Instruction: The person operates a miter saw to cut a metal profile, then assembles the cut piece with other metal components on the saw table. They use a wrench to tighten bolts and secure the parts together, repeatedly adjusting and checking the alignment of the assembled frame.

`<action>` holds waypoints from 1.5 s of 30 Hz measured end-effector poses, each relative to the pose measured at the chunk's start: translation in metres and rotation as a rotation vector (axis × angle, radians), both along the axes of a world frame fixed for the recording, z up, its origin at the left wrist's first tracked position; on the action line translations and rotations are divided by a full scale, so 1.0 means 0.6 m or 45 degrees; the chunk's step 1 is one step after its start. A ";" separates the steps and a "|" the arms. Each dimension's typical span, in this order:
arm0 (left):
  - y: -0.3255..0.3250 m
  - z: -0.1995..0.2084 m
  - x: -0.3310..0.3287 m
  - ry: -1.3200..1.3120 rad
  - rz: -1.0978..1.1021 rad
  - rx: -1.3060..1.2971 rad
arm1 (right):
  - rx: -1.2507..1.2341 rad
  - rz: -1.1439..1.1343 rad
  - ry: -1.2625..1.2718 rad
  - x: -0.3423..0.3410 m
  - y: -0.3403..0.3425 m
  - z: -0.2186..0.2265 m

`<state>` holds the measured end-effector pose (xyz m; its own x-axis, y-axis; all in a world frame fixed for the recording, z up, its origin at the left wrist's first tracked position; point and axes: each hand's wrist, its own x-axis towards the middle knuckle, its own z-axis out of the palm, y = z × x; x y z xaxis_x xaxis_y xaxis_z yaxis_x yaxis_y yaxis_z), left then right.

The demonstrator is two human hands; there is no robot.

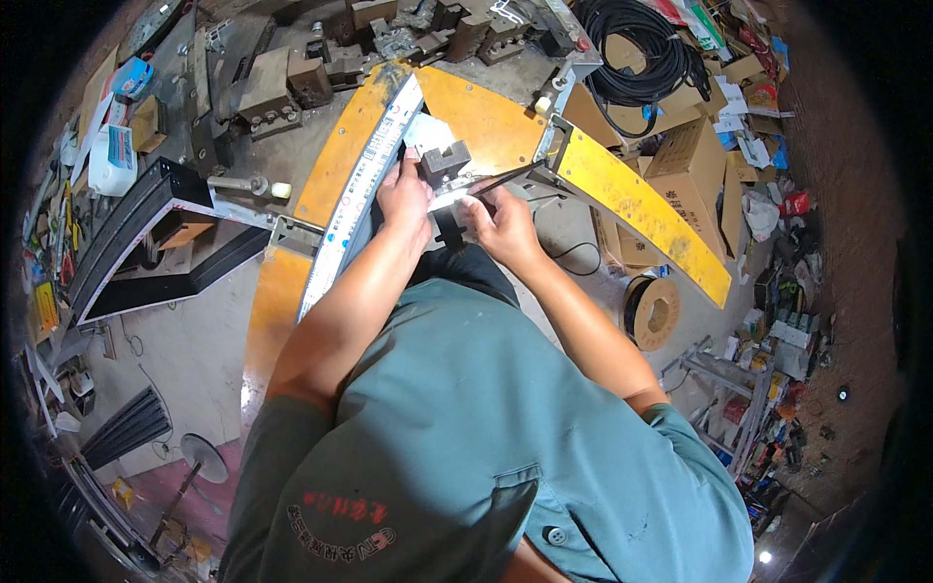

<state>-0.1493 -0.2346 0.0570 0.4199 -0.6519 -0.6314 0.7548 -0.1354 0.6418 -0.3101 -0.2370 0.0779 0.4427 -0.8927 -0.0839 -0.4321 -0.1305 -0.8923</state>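
Observation:
My left hand (402,199) is closed beside a long profile bar (362,194) covered in printed white-and-blue film. Its fingers lie by a dark notched metal block (444,163); what they grip is hidden. My right hand (501,225) pinches a small bright piece (449,197) between thumb and fingers, just in front of the block. Glare washes out that piece's shape. A thin black strip (513,176) runs from near my right fingers toward the right. Below the bright piece, a black part (449,231) hangs between my hands.
Yellow curved panels (641,199) spread to both sides of me. Several heavy metal blocks (272,92) stand at the back. A coil of black cable (646,53), cardboard boxes (688,175) and a spool (653,313) are on the right. A black angular frame (126,238) stands left.

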 end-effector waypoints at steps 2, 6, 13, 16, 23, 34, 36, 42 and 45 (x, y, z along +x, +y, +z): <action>-0.001 -0.001 -0.001 -0.004 0.019 -0.001 | -0.140 0.024 0.073 0.007 -0.003 0.007; -0.002 0.000 -0.002 -0.009 0.029 -0.006 | -0.360 0.044 0.244 0.020 -0.003 0.022; 0.001 0.000 -0.003 -0.020 0.037 -0.006 | -0.730 0.191 0.399 0.031 0.015 0.036; 0.001 -0.003 -0.003 -0.023 0.045 -0.033 | -0.808 0.233 0.430 0.037 0.020 0.035; 0.000 -0.004 -0.003 -0.015 0.044 -0.020 | -0.681 0.040 0.326 0.042 0.022 0.023; 0.001 -0.015 -0.001 0.031 0.046 -0.054 | -0.922 0.064 0.234 0.039 0.027 0.013; -0.001 -0.015 -0.002 0.014 0.035 -0.045 | -0.937 0.120 0.325 0.042 0.026 0.022; 0.000 -0.010 -0.004 -0.012 0.025 -0.065 | -0.816 -0.019 0.236 0.049 0.020 0.031; 0.002 -0.006 -0.002 0.001 0.013 -0.061 | -0.731 -0.086 0.183 0.045 0.025 0.019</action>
<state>-0.1505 -0.2333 0.0535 0.4261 -0.6774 -0.5996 0.7565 -0.0967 0.6468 -0.2828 -0.2217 0.0890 0.4037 -0.8386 0.3658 -0.5676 -0.5431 -0.6187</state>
